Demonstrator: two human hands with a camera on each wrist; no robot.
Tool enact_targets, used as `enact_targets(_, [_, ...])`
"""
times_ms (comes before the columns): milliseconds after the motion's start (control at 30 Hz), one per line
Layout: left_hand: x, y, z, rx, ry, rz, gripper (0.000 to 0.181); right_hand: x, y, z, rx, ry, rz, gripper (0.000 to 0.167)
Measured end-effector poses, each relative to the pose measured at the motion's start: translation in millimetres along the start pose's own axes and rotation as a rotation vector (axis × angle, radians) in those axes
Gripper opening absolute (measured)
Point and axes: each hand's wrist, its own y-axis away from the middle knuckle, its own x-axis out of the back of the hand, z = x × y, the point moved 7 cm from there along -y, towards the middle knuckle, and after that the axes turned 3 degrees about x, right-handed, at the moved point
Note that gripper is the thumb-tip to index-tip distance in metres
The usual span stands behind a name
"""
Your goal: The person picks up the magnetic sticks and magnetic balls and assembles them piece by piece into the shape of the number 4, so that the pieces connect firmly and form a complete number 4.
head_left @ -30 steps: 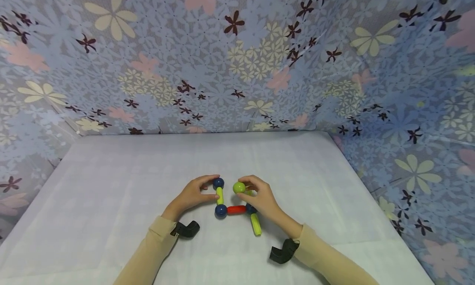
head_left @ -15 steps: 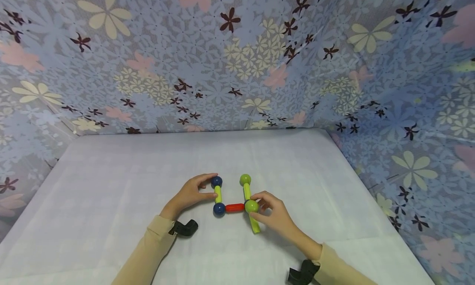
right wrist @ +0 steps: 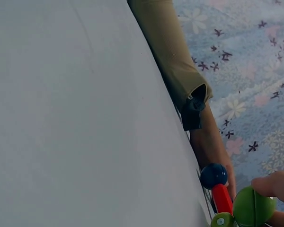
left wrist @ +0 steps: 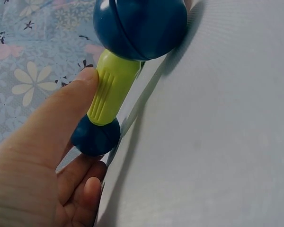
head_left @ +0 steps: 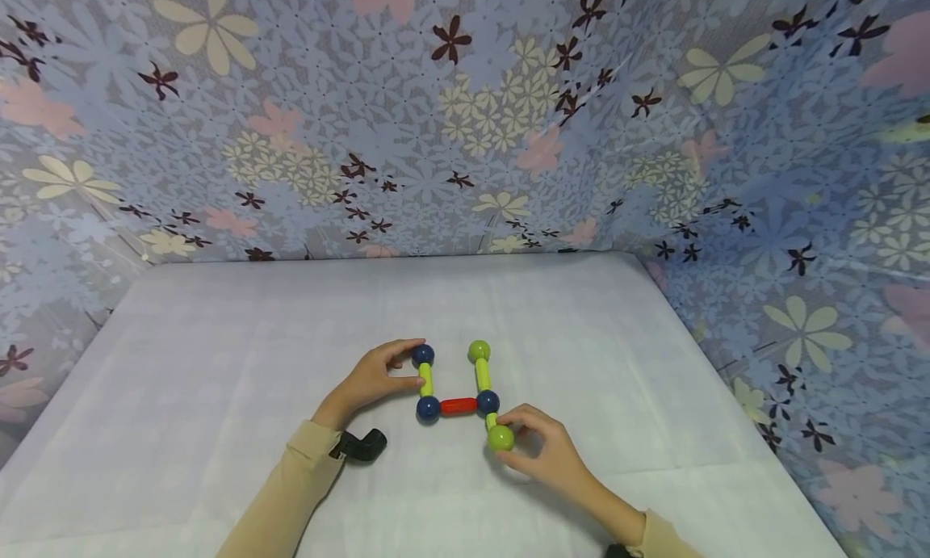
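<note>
A ball-and-stick building set lies joined on the table. On its left, a lime rod [head_left: 425, 379] links a far blue ball [head_left: 423, 354] and a near blue ball [head_left: 429, 409]. My left hand [head_left: 374, 384] has its thumb against that rod, fingers around the far ball. A red rod [head_left: 458, 406] runs to a right blue ball [head_left: 488, 402]. From there one lime rod [head_left: 483, 375] reaches a far green ball [head_left: 479, 351]; another points nearer. My right hand [head_left: 545, 453] pinches a second green ball [head_left: 500, 438] over this rod's near end; contact is unclear.
A white cloth covers the table [head_left: 291, 299]. Floral fabric [head_left: 407, 138] hangs behind it and along the sides. A black wrist mount [head_left: 359, 446] sits at the left sleeve.
The right hand has carried its green ball nearer, from between the two far ends past the right blue ball to the near rod. My left hand stays in place.
</note>
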Motion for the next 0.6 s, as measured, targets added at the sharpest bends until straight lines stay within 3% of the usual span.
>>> enact_targets(233, [1.0, 0.6, 1.9, -0.007, -0.007, -0.002, 0.067, 1, 11.5, -3, 0.004, -0.052, -0.004, 0.037])
enact_targets(600, [0.1, -0.7, 0.0, -0.007, -0.01, -0.003, 0.067, -8, 22.5, 4, -0.103, -0.07, -0.062, 0.033])
